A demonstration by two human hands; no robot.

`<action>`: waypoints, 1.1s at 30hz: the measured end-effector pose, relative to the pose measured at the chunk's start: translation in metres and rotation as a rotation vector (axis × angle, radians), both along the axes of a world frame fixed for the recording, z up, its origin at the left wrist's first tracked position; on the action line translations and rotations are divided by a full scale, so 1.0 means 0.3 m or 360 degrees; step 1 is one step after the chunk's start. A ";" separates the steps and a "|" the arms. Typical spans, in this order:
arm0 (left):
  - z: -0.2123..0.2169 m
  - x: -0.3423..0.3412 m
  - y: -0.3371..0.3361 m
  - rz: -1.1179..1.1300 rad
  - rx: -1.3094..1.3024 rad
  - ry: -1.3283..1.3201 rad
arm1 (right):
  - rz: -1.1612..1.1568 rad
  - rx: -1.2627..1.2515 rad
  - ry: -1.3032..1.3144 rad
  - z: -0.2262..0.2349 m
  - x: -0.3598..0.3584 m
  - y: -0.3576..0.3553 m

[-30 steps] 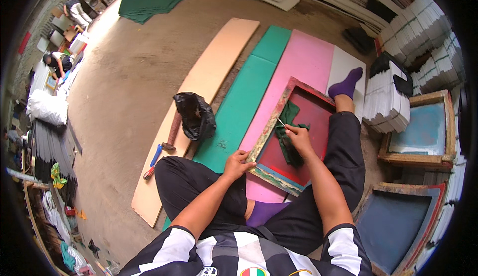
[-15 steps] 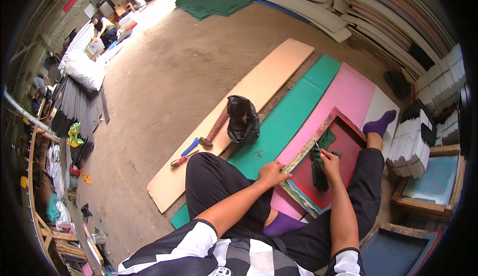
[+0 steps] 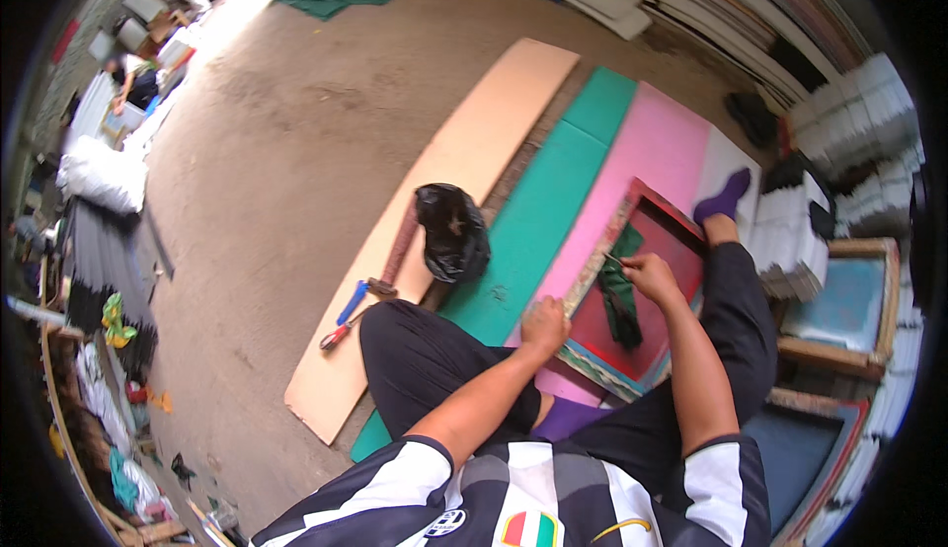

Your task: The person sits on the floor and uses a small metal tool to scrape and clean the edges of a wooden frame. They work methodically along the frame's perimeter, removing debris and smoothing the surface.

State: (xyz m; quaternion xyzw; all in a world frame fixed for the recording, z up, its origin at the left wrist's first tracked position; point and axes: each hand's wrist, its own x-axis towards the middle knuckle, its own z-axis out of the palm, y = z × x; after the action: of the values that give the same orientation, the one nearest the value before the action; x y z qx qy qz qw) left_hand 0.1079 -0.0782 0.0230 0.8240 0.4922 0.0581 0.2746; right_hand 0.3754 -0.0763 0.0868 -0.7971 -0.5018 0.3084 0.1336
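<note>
A wooden screen frame (image 3: 591, 284) with red mesh (image 3: 652, 315) lies tilted across my legs, its rim smeared with old paint. My left hand (image 3: 545, 326) is closed at the frame's near left side, its fingers against the outer edge. Over the mesh, my right hand (image 3: 652, 276) pinches a thin, light-coloured tool (image 3: 614, 259), its kind too small to make out. A crumpled dark green cloth (image 3: 620, 305) rests on the mesh just left of that hand, and the tool's tip meets its upper part.
Peach (image 3: 474, 142), green (image 3: 538, 216) and pink (image 3: 652, 142) foam sheets lie on the floor. A black plastic bag (image 3: 452, 236), a hammer (image 3: 370, 288) and a red-handled screwdriver (image 3: 336, 337) sit left of my knee. More frames (image 3: 884, 300) and white stacks (image 3: 790, 236) stand at right. Other people are far left.
The whole view has shifted, so the scene sits further left and up. My right hand has moved slightly away from me over the cloth. My left hand stays at the frame's edge.
</note>
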 end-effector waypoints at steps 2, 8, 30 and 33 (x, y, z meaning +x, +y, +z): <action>-0.010 -0.010 -0.001 -0.0018 0.0101 0.0002 | -0.0147 -0.0176 0.0047 0.065 -0.040 0.016; 0.006 -0.065 -0.078 0.0014 0.0198 -0.0002 | -0.0085 0.0057 0.0172 0.024 -0.063 -0.092; 0.061 0.066 -0.021 0.0113 0.0119 0.0093 | -0.0064 0.0285 -0.0046 -0.028 -0.102 -0.118; 0.053 0.067 -0.015 0.0097 0.0088 0.0117 | 0.0035 0.0172 -0.0229 -0.001 -0.122 -0.100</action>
State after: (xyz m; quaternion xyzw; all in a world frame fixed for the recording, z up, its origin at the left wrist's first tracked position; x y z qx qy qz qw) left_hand 0.1281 -0.0827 0.0391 0.8175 0.5250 0.0498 0.2316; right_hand 0.3388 -0.1062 0.0866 -0.8032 -0.5348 0.2242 0.1365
